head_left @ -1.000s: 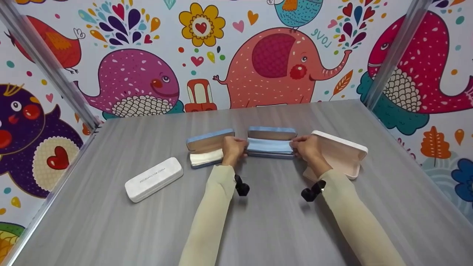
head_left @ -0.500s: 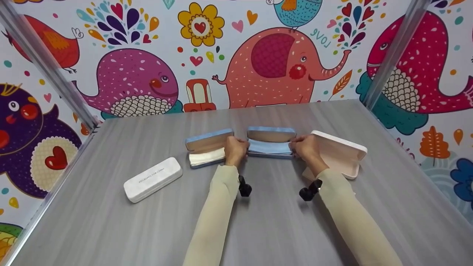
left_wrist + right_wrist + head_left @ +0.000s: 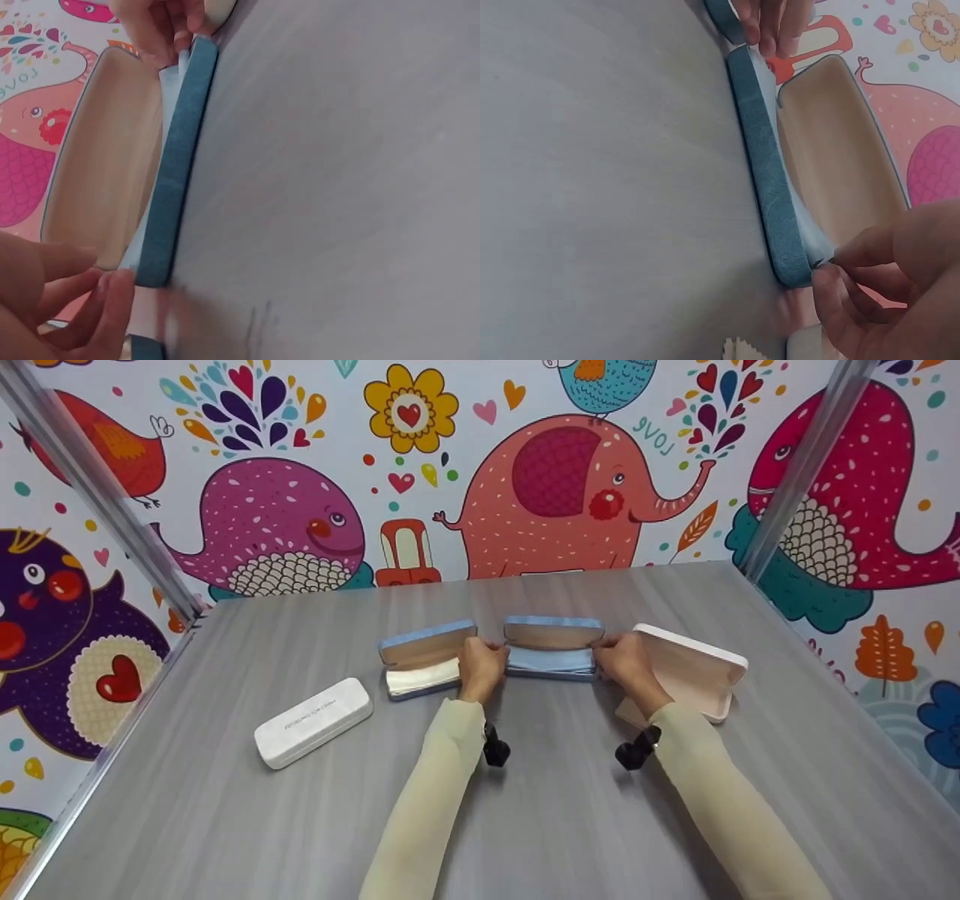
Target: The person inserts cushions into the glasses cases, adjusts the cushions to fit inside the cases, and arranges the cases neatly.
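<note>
Near the far side of the grey table (image 3: pixel 547 810), the left hand (image 3: pixel 480 666) and the right hand (image 3: pixel 626 662) sat at opposite ends of an open blue case (image 3: pixel 551 676), its lid standing up at the back. Inside lay a pale blue cloth (image 3: pixel 551 660), its ends rising to the fingers: the left hand pinched one end between thumb and fingertips, and the right thumb and forefinger pinched the other. Just beside the left hand, a second blue case (image 3: pixel 426 639) stood open with a cream cloth (image 3: pixel 420 679) inside, partly hidden by that hand. To the right, an open white case (image 3: pixel 686 675) lay tilted behind the right wrist, and the right wrist view showed a zigzag-edged piece of cream material (image 3: pixel 739 349) near it; how far it extended could not be told. Well apart on the left rested a closed white case (image 3: pixel 313 724), lettering on its lid. Each cream sleeve (image 3: pixel 429 802) had a small black device (image 3: pixel 495 746) at its cuff.
</note>
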A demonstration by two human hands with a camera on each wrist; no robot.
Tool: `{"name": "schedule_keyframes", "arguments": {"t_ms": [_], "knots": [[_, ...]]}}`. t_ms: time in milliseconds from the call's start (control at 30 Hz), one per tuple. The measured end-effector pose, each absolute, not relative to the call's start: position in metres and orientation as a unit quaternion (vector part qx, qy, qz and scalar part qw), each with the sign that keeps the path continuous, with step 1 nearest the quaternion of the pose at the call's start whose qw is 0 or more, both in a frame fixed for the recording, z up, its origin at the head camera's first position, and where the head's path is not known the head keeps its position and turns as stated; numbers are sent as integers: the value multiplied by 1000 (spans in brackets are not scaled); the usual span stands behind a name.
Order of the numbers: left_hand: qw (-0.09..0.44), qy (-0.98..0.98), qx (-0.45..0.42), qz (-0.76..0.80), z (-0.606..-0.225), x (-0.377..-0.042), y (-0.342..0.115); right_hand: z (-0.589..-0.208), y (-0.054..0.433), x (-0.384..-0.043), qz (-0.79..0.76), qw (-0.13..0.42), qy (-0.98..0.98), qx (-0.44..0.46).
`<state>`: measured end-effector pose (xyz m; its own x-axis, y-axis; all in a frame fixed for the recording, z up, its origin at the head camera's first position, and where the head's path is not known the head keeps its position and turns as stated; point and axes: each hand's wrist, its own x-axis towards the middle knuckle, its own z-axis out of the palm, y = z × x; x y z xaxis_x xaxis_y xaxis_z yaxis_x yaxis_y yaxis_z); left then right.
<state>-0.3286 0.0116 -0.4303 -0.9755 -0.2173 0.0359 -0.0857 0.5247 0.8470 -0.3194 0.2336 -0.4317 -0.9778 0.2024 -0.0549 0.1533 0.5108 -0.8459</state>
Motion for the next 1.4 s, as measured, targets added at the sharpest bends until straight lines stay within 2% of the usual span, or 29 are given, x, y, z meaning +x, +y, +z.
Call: {"name": "schedule_keyframes", "arguments": {"t_ms": [267,467,600,933,1200,1400], "knots": [[73,-842,46,-532,-426,-319,19,-413,245,-302,510,11,-855,-93],[74,-821,16,-566,-422,-310,24,-400,255,-285,541,-20,-836,-93],[68,-816,8,-574,-419,-305,25,-393,263,-274,534,-17,-841,-80],[16,-795,2,-606,-418,-293,23,-390,284,-243,493,-5,-868,-63],[-37,-781,-18,-624,-418,-282,31,-393,295,-219,437,36,-897,-59],[-81,-774,-31,-628,-420,-270,43,-392,301,-200,424,29,-904,-51]]}}
